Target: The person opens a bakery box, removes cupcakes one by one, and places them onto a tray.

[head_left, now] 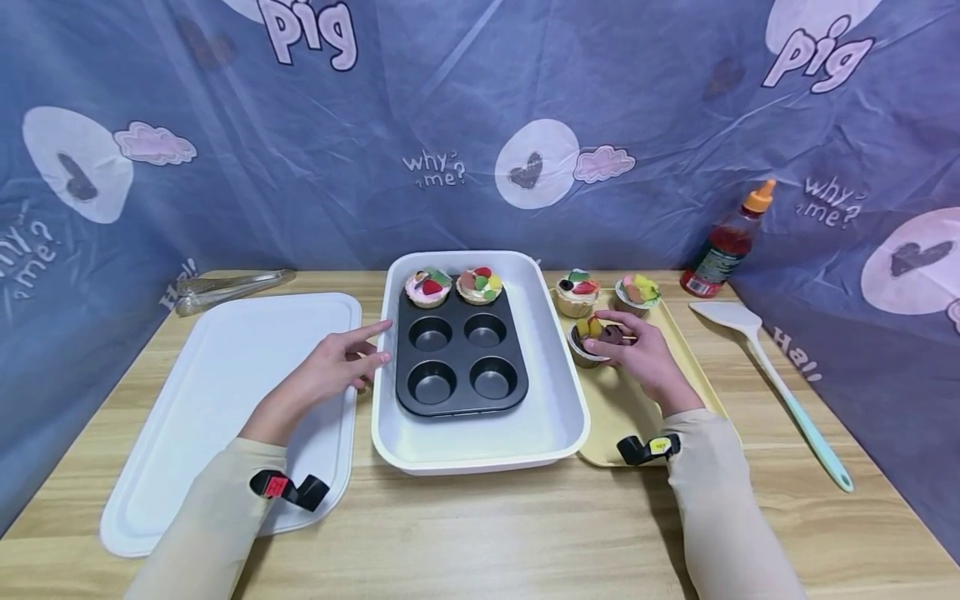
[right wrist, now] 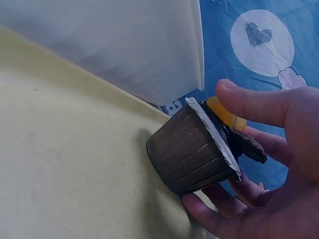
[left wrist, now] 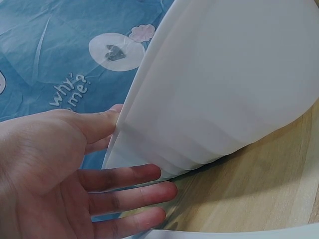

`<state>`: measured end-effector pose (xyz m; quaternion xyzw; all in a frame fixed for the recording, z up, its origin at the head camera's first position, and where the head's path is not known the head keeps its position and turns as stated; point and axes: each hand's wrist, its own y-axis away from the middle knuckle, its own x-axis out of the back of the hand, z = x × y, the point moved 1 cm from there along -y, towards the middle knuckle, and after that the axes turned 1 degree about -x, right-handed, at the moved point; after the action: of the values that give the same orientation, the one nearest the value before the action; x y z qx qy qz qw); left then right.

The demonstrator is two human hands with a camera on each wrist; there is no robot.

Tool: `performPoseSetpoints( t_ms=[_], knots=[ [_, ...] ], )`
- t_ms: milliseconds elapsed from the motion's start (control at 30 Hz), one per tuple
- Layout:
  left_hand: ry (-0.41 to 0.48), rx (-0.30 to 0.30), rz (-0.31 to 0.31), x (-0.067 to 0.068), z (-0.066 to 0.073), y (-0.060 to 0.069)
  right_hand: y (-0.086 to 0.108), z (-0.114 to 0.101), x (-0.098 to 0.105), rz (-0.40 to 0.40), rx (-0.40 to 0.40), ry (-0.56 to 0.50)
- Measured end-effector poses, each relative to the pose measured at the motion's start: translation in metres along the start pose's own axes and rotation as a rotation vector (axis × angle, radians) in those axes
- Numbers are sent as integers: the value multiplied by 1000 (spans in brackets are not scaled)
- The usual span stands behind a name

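My right hand (head_left: 641, 354) has its thumb and fingers curled round a chocolate cupcake (head_left: 587, 350) in a brown pleated cup, topped with yellow pieces and dark chocolate. In the right wrist view this cupcake (right wrist: 192, 149) sits at the yellow tray's surface (right wrist: 65, 134). With fingers extended, my left hand (head_left: 333, 367) touches the left rim of a deep white tray (head_left: 551, 367); lower fingers spread beside its outer wall in the left wrist view. A black muffin tin (head_left: 462, 350) lies inside, with a pink-topped fruit cupcake (head_left: 428, 288) and a cream-topped one (head_left: 478, 286) in its back cups.
Two more fruit-topped cupcakes, one pale (head_left: 576, 296) and one in a brown cup (head_left: 636, 296), stand on the yellow tray (head_left: 618, 417). A flat white tray (head_left: 240, 375), metal tongs (head_left: 236, 287), a sauce bottle (head_left: 723, 250) and a spatula (head_left: 772, 375) lie around.
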<state>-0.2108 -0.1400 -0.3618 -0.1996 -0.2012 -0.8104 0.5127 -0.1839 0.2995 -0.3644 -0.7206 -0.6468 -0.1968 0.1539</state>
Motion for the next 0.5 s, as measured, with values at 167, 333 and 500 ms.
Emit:
performPoseSetpoints(
  t_ms=[167, 333, 500],
  knots=[
    [-8, 5, 2, -1, 0, -1, 0, 0, 0, -10, -5, 0],
    [-8, 3, 1, 0, 0, -1, 0, 1, 0, -15, -11, 3],
    [-5, 5, 1, -1, 0, -1, 0, 1, 0, -16, -10, 3]
  ],
)
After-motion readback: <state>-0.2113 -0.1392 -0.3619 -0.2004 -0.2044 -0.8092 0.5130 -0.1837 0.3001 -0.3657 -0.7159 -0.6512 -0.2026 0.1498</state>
